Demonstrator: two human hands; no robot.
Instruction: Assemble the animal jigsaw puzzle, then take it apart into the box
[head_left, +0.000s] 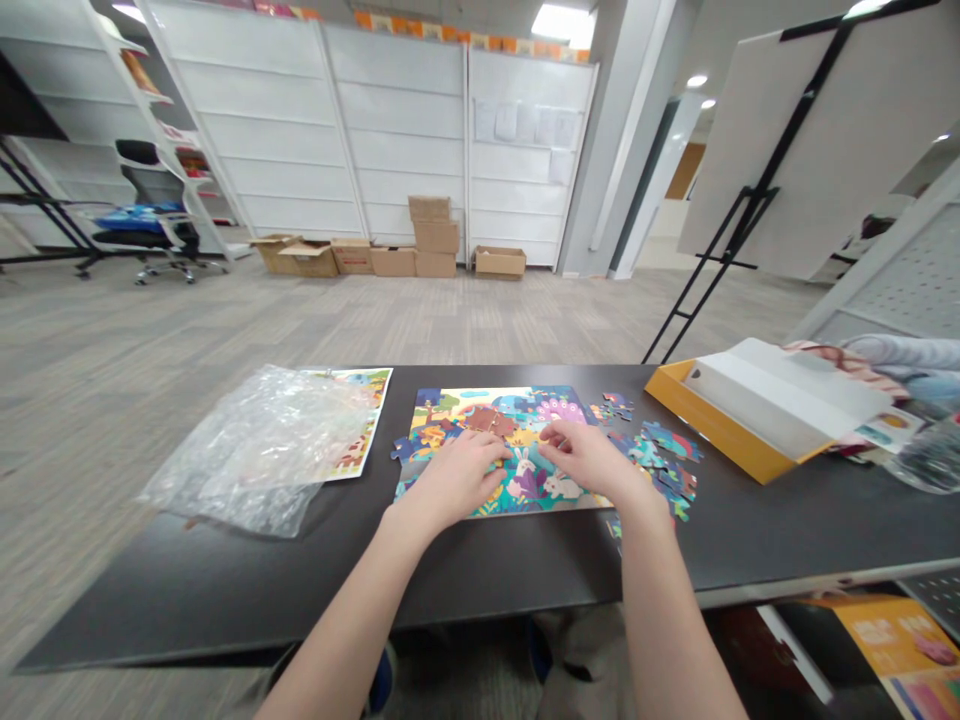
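A colourful jigsaw puzzle (525,487) with animals, white rabbits among them, lies largely joined on the black table in front of me. My left hand (466,472) rests over its middle left part, palm down, fingers bent loosely and tips touching the pieces. My right hand (581,455) reaches over the middle right, fingers curved, with a gap between thumb and forefinger. I make out no piece held in either hand. Loose puzzle pieces (671,480) lie in a spread right of the puzzle, partly behind my right wrist. My hands cover part of the picture.
Crumpled clear plastic wrap (247,455) lies at left, partly over a printed picture sheet (371,425). At right stands an opened yellow box (720,430) with a white inside, beside cloth and clear plastic (930,450). The black table's (525,565) front edge runs close to me.
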